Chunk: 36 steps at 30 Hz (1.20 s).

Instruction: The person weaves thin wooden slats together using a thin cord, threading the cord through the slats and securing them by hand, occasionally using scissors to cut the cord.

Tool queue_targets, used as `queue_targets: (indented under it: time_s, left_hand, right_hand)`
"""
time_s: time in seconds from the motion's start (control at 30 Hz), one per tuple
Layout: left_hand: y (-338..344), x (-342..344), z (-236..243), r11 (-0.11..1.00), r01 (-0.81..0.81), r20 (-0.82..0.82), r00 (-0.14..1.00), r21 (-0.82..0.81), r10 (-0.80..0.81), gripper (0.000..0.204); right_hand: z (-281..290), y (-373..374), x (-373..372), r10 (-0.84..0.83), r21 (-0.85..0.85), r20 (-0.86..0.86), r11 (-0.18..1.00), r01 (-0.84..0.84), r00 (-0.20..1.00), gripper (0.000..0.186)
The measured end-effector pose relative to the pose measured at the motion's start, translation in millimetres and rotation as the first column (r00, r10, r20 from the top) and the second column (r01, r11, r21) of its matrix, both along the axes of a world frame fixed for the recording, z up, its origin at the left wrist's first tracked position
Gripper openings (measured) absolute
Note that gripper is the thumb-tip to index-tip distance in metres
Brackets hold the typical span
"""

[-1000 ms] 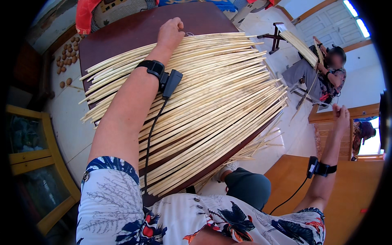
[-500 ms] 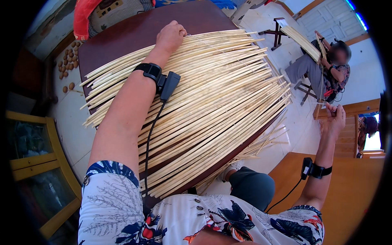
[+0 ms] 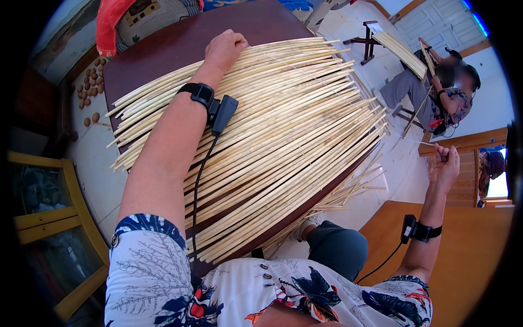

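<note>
The right grip (image 3: 445, 166) of a person in a white, floral-print shirt (image 3: 231, 291) is pinched closed on a thin, pale thread (image 3: 417, 141), held out to the side, while the left grip (image 3: 225, 49), fingers curled in, closes on the thread near the far edge of long, slender, straw-coloured stalks (image 3: 272, 125). The stalks lie side by side across a smooth, dark red-brown worktop (image 3: 239, 20). Beyond, a co-worker in a dark, patterned top (image 3: 456, 104) sits beside a pale, slatted panel (image 3: 400, 53).
</note>
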State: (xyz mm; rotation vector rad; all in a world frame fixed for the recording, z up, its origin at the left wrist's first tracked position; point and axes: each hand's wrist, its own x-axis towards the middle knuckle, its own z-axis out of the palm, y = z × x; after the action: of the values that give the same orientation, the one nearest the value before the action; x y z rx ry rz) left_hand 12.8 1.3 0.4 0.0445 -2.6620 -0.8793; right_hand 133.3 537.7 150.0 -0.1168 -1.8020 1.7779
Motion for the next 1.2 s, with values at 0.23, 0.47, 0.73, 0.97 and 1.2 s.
queue_targets:
  time_s: [0.23,0.47,0.73,0.97,1.2]
  left_hand:
    - [-0.4,-3.5,-1.9,1.0,-0.008,0.035,0.999,0.0,0.008,0.016]
    - [2.4,-2.4,0.7,1.0,-0.025,0.066,0.998,-0.011,0.026,0.016]
    - [4.3,-6.2,-2.4,0.997,-0.029,0.019,0.999,-0.07,0.031,0.016]
    - [2.3,-3.5,-1.9,0.996,-0.041,0.017,0.999,-0.073,0.043,0.015]
    - [-0.3,-4.8,-1.7,0.997,-0.034,0.043,0.998,-0.062,0.037,0.015]
  right_hand:
    - [1.6,2.5,6.4,-0.02,0.007,0.013,1.0,0.02,1.0,0.014]
    - [4.6,9.2,15.7,-0.031,0.016,0.031,0.999,0.031,0.999,0.016]
    - [7.3,128.5,29.7,-0.159,-0.288,0.026,0.944,0.16,0.987,0.02]
    - [-11.5,150.8,59.2,-0.202,-0.183,0.057,0.961,0.209,0.978,0.013]
    - [-23.3,182.5,67.0,-0.205,-0.075,0.038,0.975,0.207,0.978,0.011]
